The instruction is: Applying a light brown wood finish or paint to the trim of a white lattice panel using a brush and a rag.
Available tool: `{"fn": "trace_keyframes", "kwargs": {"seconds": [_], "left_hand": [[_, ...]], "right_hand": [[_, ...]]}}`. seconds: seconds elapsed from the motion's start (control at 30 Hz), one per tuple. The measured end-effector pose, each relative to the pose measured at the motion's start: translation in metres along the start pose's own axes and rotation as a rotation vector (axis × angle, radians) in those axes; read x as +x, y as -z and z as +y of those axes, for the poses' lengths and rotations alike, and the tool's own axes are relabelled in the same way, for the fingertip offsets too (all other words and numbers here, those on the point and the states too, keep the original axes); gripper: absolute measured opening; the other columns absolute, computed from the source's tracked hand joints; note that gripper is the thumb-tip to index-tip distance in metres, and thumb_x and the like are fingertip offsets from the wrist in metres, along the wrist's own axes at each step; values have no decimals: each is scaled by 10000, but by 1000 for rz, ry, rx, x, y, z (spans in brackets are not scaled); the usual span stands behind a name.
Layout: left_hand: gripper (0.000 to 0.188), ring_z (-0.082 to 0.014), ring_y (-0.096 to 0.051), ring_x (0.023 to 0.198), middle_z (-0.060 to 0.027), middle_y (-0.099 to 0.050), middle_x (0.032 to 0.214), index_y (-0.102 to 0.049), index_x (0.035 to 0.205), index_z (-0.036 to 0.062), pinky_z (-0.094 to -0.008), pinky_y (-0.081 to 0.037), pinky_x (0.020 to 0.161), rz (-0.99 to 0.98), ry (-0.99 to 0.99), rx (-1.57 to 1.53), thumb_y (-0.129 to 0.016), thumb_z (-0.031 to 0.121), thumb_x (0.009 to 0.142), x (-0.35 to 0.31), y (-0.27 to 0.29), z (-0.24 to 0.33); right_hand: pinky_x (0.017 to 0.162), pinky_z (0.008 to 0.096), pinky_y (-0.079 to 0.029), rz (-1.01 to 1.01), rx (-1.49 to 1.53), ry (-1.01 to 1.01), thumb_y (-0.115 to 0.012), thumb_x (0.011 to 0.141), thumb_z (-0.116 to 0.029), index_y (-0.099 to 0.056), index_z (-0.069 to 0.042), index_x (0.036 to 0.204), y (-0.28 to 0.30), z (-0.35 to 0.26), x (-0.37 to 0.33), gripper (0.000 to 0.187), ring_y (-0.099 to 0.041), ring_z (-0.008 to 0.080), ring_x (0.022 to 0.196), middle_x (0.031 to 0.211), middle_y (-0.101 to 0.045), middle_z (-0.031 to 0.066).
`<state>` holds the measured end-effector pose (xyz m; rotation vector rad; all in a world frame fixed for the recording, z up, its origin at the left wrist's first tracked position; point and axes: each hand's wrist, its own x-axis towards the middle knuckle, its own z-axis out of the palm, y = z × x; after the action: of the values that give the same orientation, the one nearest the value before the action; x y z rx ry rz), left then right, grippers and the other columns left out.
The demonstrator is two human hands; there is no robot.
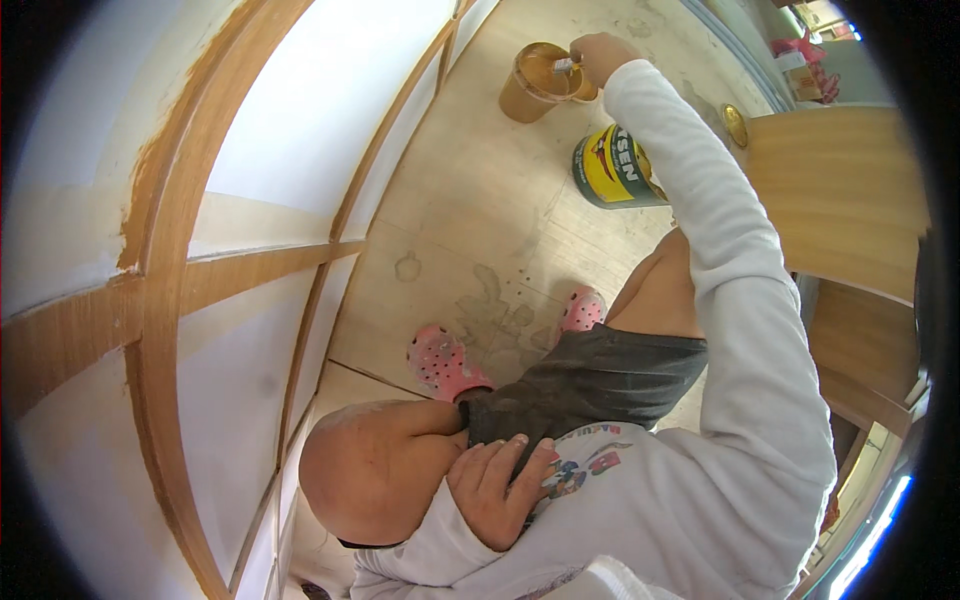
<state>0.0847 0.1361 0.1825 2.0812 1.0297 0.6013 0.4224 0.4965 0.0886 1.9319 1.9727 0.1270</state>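
My right hand (606,58) reaches far forward, closed round a paintbrush (566,66). The brush is held at the mouth of a brown plastic bucket (527,100), which has brown paint or stain inside. Part of a smaller brown container (586,93) shows beside the bucket, under my hand. Nearer to me, a green and yellow paint can (600,172) stands on the floor, partly covered by my right sleeve. My left hand (497,490) lies on my lap over the dark shorts, fingers stretched out, with nothing in it.
To the left rises a panelled wall with brown wooden strips (160,230). A round gold lid (735,125) lies by a wooden panel (830,200) at the right. Stains mark the pale floor (440,220) in front of my pink clogs (445,362). Bagged items (805,75) sit at the far right.
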Motion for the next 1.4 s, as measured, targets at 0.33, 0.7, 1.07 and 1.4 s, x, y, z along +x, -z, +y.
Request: {"fn": "trace_keyframes", "kwargs": {"seconds": [0.33,0.7,1.07,1.4], "left_hand": [[441,-277,-617,829,-159,-616,959,-603,1107,24,-393,-500,721,-33,-72,56,-692,213,718,4,1,0],[554,-295,-587,862,-170,-598,1025,-564,1192,63,-417,-466,746,-57,-65,-10,-697,225,679,6,-2,-2],[528,-305,-614,828,-175,-605,969,-575,1157,34,-398,-500,697,-52,-109,-18,-690,252,690,3,-1,-6],[530,-303,-616,822,-185,-606,979,-576,1150,11,-394,-501,695,-17,-111,12,-701,242,690,-3,3,-8]], "right_hand": [[783,410,-485,-30,139,-5,-570,745,5,-653,-118,914,-22,50,-24,225,-613,326,899,922,-652,132],[757,285,-515,108,1275,-132,-747,701,-176,-626,-41,1088,23,18,-51,428,-636,166,853,1007,-672,100],[601,247,-530,439,1667,-83,-713,778,-128,-572,40,1074,61,-110,-71,368,-627,126,714,896,-672,117],[574,253,-538,529,1835,-96,-697,784,-124,-567,65,1043,68,-135,-57,345,-640,144,714,878,-669,135]]}}
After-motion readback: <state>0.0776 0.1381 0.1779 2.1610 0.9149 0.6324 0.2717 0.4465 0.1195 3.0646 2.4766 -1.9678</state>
